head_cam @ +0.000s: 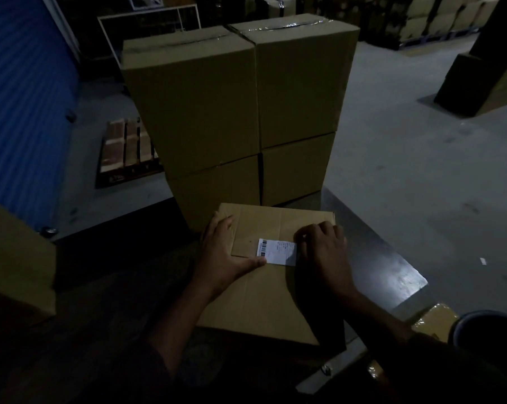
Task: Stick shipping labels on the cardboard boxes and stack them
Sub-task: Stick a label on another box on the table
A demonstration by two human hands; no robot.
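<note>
From the head camera, you look down at a flat brown cardboard box [264, 290] lying on a shiny grey metal table [392, 263] right in front of you, toward six o'clock in the view. On its top face lies a small white rectangular shipping label with a black barcode [276, 252], sitting near the box's far half.

Your left hand [226, 252] lies flat on the box at about nine o'clock from the label, fingers straight and spread toward the far left corner, thumb stretched out so its tip touches the label's lower left corner. Your right hand [323, 252] sits at three o'clock from the label; its fingers are bent down at the label's right edge, though in this dim light you cannot tell whether they pinch the edge or only press it.

Beyond the flat box, toward twelve o'clock, stands a stack of four large brown cardboard boxes [234, 112], two wide and two high, with tape along the top flaps. At nine o'clock, another brown cardboard box [16, 258] fills the left edge. A wooden pallet [127, 150] lies on the grey concrete floor [421, 158] at ten o'clock, beside a blue corrugated wall [22, 97]. At two o'clock stands a dark carton [474, 83].
</note>
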